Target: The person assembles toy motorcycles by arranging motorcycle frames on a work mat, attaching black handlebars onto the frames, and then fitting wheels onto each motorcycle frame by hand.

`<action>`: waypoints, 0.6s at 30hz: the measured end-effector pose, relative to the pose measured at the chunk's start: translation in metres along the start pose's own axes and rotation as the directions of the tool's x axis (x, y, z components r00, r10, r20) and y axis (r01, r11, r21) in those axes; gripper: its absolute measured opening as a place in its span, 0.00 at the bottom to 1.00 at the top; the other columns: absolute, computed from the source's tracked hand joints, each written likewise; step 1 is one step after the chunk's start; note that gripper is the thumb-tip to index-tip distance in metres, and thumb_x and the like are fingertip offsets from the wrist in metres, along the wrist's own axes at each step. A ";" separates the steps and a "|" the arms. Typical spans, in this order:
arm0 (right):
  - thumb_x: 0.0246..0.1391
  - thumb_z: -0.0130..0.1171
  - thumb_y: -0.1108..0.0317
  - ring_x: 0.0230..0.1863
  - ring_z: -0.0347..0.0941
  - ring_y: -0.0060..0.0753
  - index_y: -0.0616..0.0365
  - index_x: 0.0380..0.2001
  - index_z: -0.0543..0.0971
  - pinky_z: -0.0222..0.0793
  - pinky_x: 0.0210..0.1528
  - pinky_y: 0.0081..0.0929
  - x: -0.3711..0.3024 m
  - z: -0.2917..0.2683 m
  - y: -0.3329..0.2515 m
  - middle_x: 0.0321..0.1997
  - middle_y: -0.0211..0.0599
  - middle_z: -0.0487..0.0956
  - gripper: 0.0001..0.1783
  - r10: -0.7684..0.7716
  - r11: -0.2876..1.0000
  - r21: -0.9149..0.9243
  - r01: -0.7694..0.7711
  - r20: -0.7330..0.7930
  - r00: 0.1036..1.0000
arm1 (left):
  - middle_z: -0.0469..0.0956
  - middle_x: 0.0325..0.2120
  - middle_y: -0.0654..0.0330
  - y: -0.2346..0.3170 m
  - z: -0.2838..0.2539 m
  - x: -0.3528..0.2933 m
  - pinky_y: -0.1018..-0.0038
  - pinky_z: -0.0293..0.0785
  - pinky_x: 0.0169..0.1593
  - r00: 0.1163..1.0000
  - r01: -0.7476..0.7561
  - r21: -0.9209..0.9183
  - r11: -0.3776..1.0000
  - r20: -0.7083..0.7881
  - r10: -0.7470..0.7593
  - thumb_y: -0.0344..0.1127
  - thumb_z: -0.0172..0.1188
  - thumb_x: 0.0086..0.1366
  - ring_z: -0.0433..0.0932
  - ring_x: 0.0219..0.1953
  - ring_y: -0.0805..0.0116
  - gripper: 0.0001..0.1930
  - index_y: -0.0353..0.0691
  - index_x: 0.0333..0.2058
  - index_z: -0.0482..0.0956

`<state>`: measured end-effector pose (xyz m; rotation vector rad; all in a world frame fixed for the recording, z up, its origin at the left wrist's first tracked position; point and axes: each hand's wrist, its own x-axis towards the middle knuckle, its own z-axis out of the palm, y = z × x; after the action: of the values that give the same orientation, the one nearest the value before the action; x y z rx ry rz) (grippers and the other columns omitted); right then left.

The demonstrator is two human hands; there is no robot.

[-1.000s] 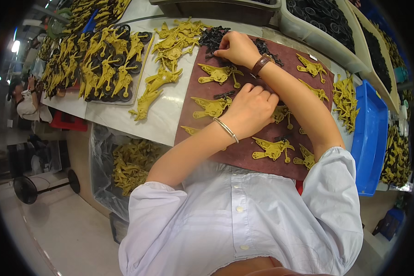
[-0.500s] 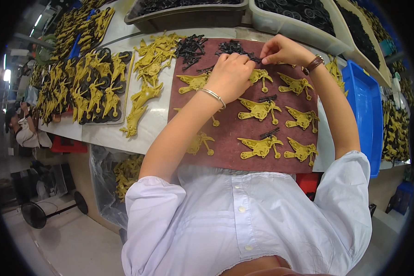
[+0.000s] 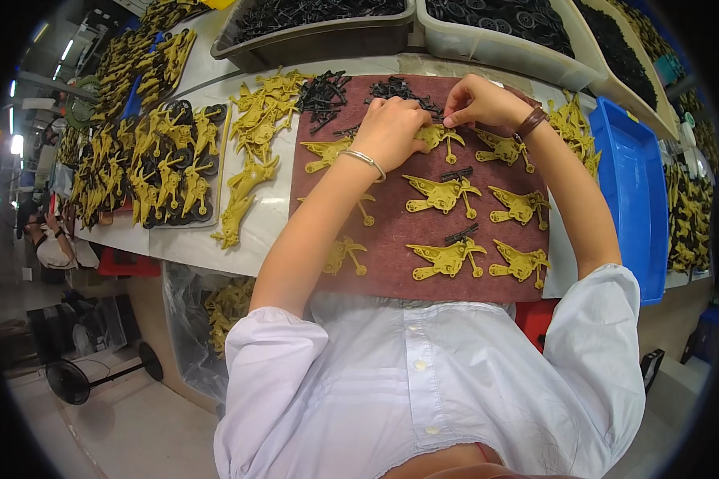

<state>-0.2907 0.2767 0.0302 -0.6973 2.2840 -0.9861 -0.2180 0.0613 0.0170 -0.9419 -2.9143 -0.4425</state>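
Yellow plastic toy motorbike body halves lie in rows on a dark red cloth mat (image 3: 379,231). At the far middle of the mat, my left hand (image 3: 391,132) is closed with thumb and fingertips at the left end of one yellow body half (image 3: 441,136). Right beside it, my right hand (image 3: 487,104) pinches at that piece's upper edge; whatever sits between its fingertips is hidden. Thin black plastic pieces (image 3: 457,173) rest on or against the body halves nearer me. Small piles of black parts (image 3: 323,97) lie along the mat's far edge, one partly behind my left hand.
Loose yellow halves (image 3: 252,172) are heaped left of the mat, beside a tray of yellow bodies with black wheels (image 3: 168,160). Grey bins (image 3: 319,49) of black parts and wheels (image 3: 503,44) line the back. A blue tray (image 3: 633,207) stands right. Another person (image 3: 56,247) is far left.
My right hand has come down and left, onto the yellow body half by my left hand. My left hand stays at nearly the same place. The whole view has shifted slightly.
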 end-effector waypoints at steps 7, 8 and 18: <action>0.48 0.70 0.66 0.20 0.68 0.17 0.63 0.28 0.81 0.65 0.21 0.18 -0.005 0.011 0.000 0.23 0.29 0.79 0.11 0.035 0.999 -0.033 -0.041 -0.157 0.987 | 0.78 0.40 0.64 -0.003 0.001 0.002 0.62 0.65 0.53 1.000 0.018 -0.038 0.999 0.022 -0.017 0.44 0.66 0.51 0.74 0.48 0.61 0.18 0.47 0.41 0.81; 0.48 0.70 0.66 0.20 0.68 0.17 0.63 0.28 0.81 0.65 0.21 0.18 -0.007 0.011 -0.001 0.23 0.29 0.79 0.11 0.079 0.995 -0.054 -0.087 -0.145 0.986 | 0.78 0.40 0.64 -0.003 0.001 0.002 0.62 0.65 0.53 1.000 0.011 -0.019 1.000 -0.001 -0.011 0.44 0.66 0.51 0.74 0.49 0.61 0.18 0.47 0.41 0.81; 0.58 0.61 0.56 0.22 0.70 0.14 0.60 0.41 0.80 0.67 0.25 0.15 -0.082 0.016 -0.007 0.28 0.27 0.77 0.18 0.010 0.979 0.176 0.105 -0.555 0.832 | 0.79 0.38 0.63 -0.006 0.004 -0.009 0.65 0.65 0.52 0.996 -0.041 -0.029 0.999 -0.079 0.039 0.48 0.69 0.51 0.75 0.47 0.62 0.20 0.46 0.41 0.82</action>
<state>-0.2202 0.3178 0.0489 -0.4143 2.6006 -1.5866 -0.2136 0.0527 0.0103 -0.9619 -2.8214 -0.5108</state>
